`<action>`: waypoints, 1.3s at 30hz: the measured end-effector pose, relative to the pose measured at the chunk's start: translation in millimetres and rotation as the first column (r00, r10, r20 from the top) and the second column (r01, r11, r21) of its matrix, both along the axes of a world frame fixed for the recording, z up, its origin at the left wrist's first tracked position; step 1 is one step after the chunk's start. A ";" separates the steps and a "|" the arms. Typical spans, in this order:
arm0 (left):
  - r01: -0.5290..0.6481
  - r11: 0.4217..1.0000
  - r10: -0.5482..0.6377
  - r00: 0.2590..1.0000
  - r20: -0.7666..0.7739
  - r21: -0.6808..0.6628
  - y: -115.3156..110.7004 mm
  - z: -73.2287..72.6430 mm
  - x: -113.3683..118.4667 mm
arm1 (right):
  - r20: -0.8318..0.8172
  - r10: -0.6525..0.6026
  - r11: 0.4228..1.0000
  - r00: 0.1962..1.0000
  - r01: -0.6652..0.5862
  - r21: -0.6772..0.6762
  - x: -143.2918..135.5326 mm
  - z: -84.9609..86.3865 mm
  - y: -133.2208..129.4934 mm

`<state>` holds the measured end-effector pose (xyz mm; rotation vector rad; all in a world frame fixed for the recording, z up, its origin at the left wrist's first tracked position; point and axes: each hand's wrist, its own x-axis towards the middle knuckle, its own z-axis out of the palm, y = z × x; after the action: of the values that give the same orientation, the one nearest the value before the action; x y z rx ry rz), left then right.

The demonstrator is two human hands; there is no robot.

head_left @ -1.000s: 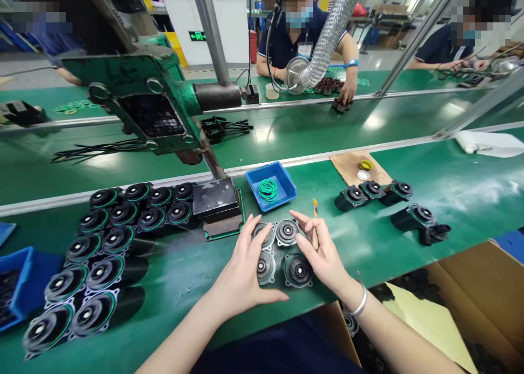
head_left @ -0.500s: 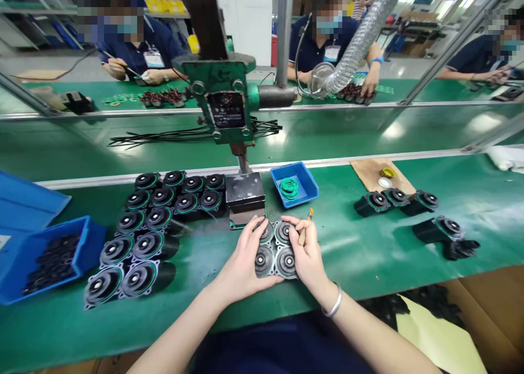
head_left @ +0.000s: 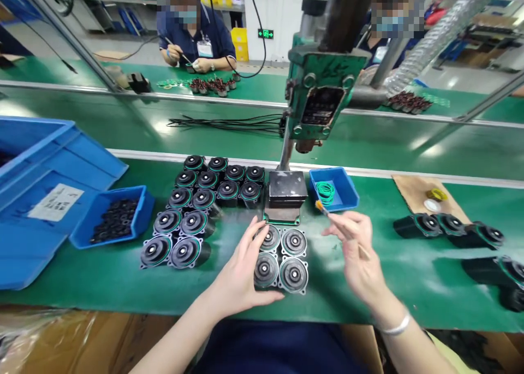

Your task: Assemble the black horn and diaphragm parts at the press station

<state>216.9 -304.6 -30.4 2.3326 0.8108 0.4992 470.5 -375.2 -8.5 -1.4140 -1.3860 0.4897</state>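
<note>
Several round black motor housings with metal flanges stand packed in a block on the green bench. My left hand lies against the block's left side, fingers spread at the back and thumb stretched along the front. Apart from the block on its right, my right hand is closed around a small brush. Its orange bristles point up and left, near the front edge of a small blue bin with green rings inside.
A green press rises behind a black metal block. Rows of ringed housings stand left, beside a blue bin of small black parts. More housings lie right, near cardboard. Co-workers sit opposite.
My right hand has left the block of housings and moved right, bringing the brush tip forward. My left hand stays at the block. The camera view has turned left.
</note>
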 end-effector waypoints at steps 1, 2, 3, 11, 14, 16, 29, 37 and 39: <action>0.005 1.000 -0.005 1.000 0.006 0.030 -0.2 1.7 0.4 | 0.040 0.076 0.997 0.996 -0.074 -0.037 10.0 10.0 2.0; 0.009 0.998 -0.010 1.000 0.012 0.058 -0.3 3.3 1.2 | 0.052 0.150 0.986 0.987 -0.145 -0.085 17.4 19.7 5.6; 0.013 0.997 -0.015 1.000 0.020 0.078 -0.4 4.5 2.3 | 0.030 0.216 0.968 0.976 -0.211 -0.135 22.3 28.4 10.8; -0.044 0.983 0.082 0.974 0.212 -0.178 -3.7 -13.0 2.3 | -0.254 0.388 0.869 0.886 -0.443 -0.220 2.5 38.6 65.8; -0.012 0.910 0.173 0.919 0.355 -0.414 -0.5 -21.8 -2.3 | -0.205 0.413 0.860 0.888 -0.454 -0.234 -7.4 30.1 78.2; 0.068 0.837 0.228 0.859 0.459 -0.543 5.8 -26.2 -5.1 | -0.168 0.449 0.844 0.878 -0.478 -0.244 -11.9 27.9 85.5; 0.119 0.785 0.083 0.952 0.294 -0.608 48.7 -34.5 -9.3 | 0.255 0.850 0.525 0.460 -0.702 -0.481 -28.1 67.8 144.3; 0.083 0.848 0.045 0.973 0.228 -0.524 59.8 -38.8 -5.2 | 0.346 0.838 0.545 0.421 -0.642 -0.539 -33.1 76.7 137.5; 0.091 0.841 0.046 0.970 0.237 -0.534 58.2 -41.7 -5.2 | 0.364 0.819 0.574 0.445 -0.600 -0.557 -28.0 77.4 130.3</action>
<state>211.8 -246.4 -72.0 1.7150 0.6953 0.4590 442.5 -244.9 68.9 -1.2068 -2.5935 0.9444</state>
